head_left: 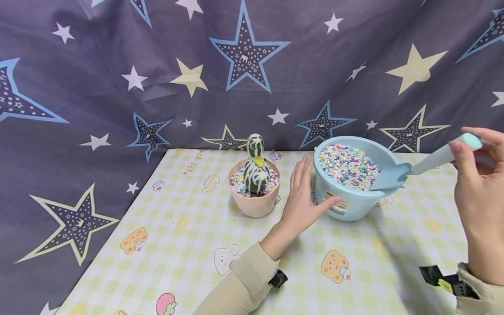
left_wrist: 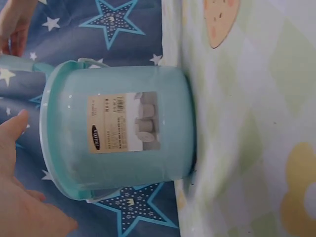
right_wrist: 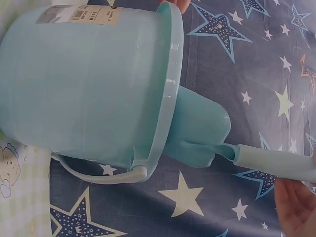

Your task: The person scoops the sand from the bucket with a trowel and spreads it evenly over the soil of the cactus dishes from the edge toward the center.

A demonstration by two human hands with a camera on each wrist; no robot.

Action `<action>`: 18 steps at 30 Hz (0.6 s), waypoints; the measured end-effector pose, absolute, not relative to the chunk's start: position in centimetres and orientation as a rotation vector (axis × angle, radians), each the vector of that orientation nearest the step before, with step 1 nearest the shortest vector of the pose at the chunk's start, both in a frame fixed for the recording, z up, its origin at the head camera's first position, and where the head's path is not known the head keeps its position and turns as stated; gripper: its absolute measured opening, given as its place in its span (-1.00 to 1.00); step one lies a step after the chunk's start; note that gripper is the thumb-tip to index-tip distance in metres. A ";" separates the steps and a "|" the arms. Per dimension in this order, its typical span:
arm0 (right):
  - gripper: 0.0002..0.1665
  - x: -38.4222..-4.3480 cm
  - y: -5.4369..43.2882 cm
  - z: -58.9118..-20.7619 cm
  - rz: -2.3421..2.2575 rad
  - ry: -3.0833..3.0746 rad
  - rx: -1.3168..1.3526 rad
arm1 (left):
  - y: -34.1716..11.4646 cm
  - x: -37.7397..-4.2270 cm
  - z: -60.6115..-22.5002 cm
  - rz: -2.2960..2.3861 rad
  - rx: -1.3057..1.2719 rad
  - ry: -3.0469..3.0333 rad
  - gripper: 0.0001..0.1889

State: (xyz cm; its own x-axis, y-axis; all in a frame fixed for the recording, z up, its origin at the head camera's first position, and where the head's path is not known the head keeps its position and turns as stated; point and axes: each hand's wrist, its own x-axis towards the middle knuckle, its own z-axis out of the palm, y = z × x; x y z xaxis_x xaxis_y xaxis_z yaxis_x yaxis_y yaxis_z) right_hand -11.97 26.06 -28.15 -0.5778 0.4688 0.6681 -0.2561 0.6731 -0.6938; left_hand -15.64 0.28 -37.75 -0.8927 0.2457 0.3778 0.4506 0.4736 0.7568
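A light blue bucket (head_left: 350,203) full of small multicoloured pebbles (head_left: 348,166) stands upright on the table. My right hand (head_left: 480,175) grips the pale handle of a blue toy shovel (head_left: 437,159), whose blade leans over the bucket's right rim, dipping toward the pebbles. At the bucket's left side is my left hand (head_left: 303,201), fingers fairly straight and thumb spread across its front; whether it touches the wall I cannot tell. The left wrist view shows the bucket's paper label (left_wrist: 123,122). In the right wrist view the shovel blade (right_wrist: 197,128) shows beyond the rim.
Left of the bucket stands a peach pot (head_left: 255,205) with a green and white cactus (head_left: 257,175) set in coloured pebbles. A checked cloth (head_left: 189,262) with cartoon prints covers the table. Behind hangs a dark star-patterned curtain (head_left: 299,70). The bucket's white handle (right_wrist: 103,177) hangs down.
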 end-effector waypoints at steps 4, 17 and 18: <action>-0.60 -12.0 25.8 -28.2 0.991 -1.951 -0.140 | 0.5 -15.9 -38.2 -1.391 -0.564 -2.541 0.12; -0.61 -12.2 25.5 -28.7 0.868 -1.979 -0.080 | 1.3 -16.7 -38.3 -1.473 -0.566 -2.577 0.12; -0.60 -12.2 25.5 -28.8 0.847 -1.971 -0.059 | 1.4 -16.8 -38.3 -1.479 -0.565 -2.574 0.11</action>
